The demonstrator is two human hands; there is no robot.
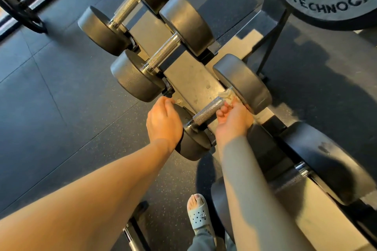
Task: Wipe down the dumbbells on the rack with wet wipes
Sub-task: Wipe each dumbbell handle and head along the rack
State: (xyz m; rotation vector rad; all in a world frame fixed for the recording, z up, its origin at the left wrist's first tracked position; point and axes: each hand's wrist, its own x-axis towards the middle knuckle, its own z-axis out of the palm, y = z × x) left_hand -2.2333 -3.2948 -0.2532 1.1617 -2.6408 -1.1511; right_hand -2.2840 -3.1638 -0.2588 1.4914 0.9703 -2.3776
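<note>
Wiping one dumbbell (208, 111) on the rack (193, 79) right now: right hand (234, 118) pinches the wet wipe (226, 96) against the far end of its handle, and left hand (164, 122) curls over the near head. Can't tell if the other dumbbells (161, 55) are clean, so I'd guess plenty's left.

The knurled handle (208, 111) of the nearest dumbbell (242, 83) shows bare between the hands, boxed in by a head at each end. The left hand (163, 122) grips the near head (193, 146); the right hand (234, 118), pinching a wipe (225, 96), fills the far end. A bare strip of rack (191, 79) parts it from the next dumbbell (163, 53). A bigger dumbbell (326, 161) crowds the right side. The floor (61, 98) to the left lies open.
</note>
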